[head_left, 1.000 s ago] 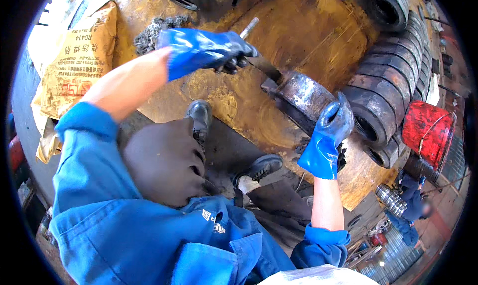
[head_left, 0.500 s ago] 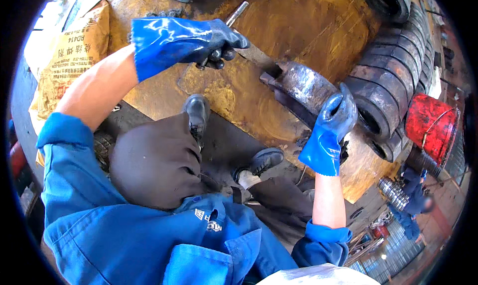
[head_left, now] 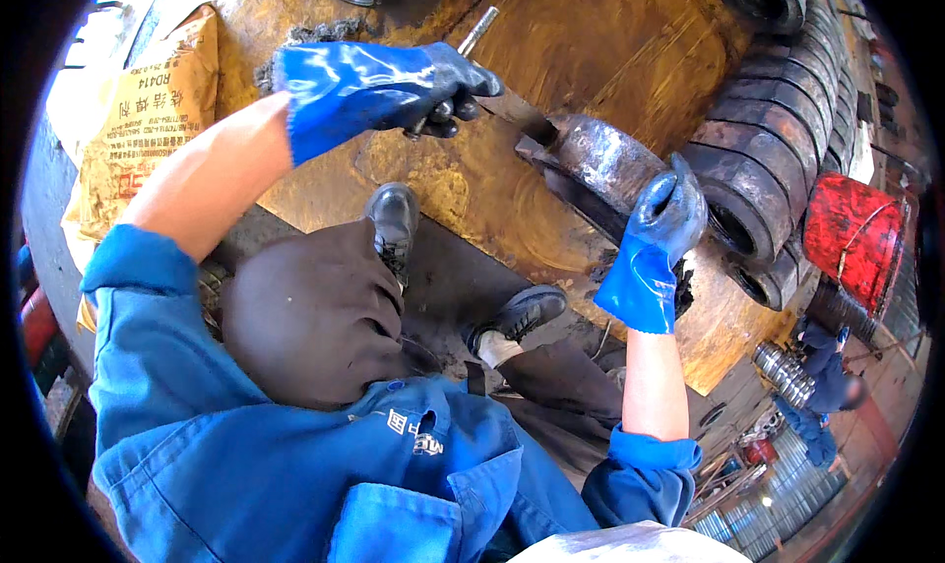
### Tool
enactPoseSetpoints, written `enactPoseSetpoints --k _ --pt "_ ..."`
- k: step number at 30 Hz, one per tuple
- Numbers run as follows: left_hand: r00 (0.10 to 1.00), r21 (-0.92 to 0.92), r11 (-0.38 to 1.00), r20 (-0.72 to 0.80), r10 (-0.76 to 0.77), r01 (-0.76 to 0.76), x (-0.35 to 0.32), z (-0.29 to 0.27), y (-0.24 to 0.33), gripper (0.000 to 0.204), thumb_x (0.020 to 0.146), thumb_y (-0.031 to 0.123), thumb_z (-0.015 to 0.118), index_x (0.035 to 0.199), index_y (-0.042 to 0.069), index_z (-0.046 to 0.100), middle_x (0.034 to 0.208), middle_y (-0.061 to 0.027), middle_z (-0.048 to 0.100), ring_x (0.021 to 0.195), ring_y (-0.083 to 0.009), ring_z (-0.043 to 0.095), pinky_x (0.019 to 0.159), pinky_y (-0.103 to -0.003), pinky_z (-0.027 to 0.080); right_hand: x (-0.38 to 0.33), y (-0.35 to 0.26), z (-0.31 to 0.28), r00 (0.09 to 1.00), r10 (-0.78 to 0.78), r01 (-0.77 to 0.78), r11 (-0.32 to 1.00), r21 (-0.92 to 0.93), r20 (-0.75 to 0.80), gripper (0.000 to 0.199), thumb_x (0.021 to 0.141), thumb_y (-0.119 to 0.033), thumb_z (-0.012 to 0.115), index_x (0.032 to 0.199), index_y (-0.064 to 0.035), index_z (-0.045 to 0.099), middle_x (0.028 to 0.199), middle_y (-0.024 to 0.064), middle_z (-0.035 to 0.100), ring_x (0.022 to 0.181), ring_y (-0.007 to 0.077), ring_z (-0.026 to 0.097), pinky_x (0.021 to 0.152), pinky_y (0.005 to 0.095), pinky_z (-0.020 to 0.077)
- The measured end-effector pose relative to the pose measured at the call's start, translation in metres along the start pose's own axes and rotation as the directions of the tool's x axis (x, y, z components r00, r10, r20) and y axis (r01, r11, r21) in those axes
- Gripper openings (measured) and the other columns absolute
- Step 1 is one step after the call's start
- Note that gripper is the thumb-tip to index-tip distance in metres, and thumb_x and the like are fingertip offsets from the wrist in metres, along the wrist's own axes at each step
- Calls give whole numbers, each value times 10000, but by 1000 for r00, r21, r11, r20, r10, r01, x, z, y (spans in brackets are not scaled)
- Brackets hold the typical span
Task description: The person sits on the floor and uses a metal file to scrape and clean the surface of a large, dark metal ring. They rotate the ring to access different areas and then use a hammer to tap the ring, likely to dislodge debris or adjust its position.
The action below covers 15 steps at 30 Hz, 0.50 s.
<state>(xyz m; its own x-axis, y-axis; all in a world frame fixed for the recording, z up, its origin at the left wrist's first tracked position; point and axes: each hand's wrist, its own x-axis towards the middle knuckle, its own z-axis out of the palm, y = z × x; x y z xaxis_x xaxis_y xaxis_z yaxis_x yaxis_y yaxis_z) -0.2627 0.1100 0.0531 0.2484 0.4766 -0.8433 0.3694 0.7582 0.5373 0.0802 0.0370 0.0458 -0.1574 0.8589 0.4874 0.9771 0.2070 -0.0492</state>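
My left hand (head_left: pixel 448 83), in a blue rubber glove blackened at the fingers, is closed around a flat brush-like tool (head_left: pixel 520 115). The tool's dark end touches the near left edge of a thick, curved metal ring (head_left: pixel 605 155). A shiny metal rod (head_left: pixel 479 30) shows just beyond that hand; whether I hold it I cannot tell. At the ring's right side my right hand (head_left: pixel 672 209), gloved alike, grips its rim with the fingers curled. The ring stands tilted on a stained, yellow-brown work surface (head_left: pixel 591 41), and part of it is hidden behind the right glove.
Rows of dark metal rings (head_left: pixel 758 150) line the right side. Beyond them hangs or stands a red bucket (head_left: pixel 854 238). A printed yellow paper bag (head_left: pixel 153 105) lies at the left. Another person (head_left: pixel 822 386) is at the far right. My shoes (head_left: pixel 394 218) show below the surface's edge.
My left hand and the brush-like tool have shifted slightly right along the ring's edge. The right hand keeps its grip on the ring. The whole view has moved a little.
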Motion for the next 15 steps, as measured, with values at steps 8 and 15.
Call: enactPoseSetpoints --k 8,15 --pt "998 -17 998 8 59 -59 -18 -17 -4 339 1010 448 626 874 141 672 587 26 459 511 -112 471 491 -314 376 1 -2 0 999 35 -35 999 -8 4 247 937 -116 612 1144 -38 723 1047 195 744 956 391 703 879 497 542" --pt "1000 -35 999 13 3 -3 -8 -13 -9 293 1012 424 626 945 141 664 584 32 456 513 -113 476 458 -307 350 -2 -1 -1 1000 13 -13 1000 -8 2 243 937 -118 616 1137 -28 720 1023 199 743 919 400 702 850 502 544"
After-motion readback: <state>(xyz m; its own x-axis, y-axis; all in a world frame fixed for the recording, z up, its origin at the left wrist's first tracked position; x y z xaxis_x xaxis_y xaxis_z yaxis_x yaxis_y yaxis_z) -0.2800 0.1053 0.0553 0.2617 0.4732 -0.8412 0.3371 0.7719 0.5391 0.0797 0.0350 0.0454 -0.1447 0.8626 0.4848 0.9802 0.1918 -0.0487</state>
